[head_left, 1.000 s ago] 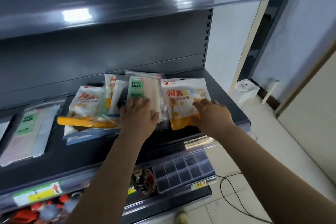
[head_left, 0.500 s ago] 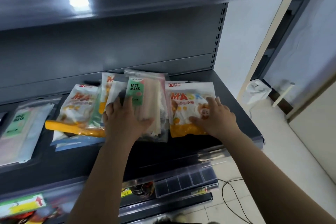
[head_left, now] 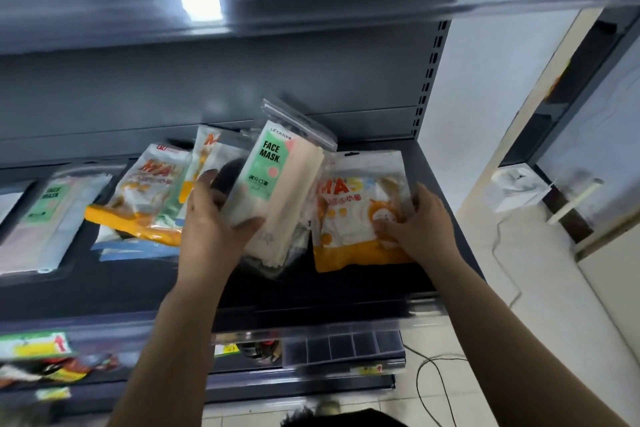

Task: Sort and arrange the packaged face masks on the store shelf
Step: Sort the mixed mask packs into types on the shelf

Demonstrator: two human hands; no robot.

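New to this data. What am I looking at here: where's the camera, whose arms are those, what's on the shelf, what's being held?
There is no machine here. A person wears one wide-angle camera on the head, looking forward and down, so the two bare arms coming up from the bottom are their own.

They stand at a dark store shelf with packaged face masks spread on it.

The left hand grips a clear pack with a green "FACE MASK" label, tilted up off the pile. The right hand rests on an orange and white mask pack lying flat at the shelf's right end; whether it grips or only presses, I cannot tell.

Further left lie another orange and white pack and, at the far left, a second green-label pack. The picture is somewhat blurred.
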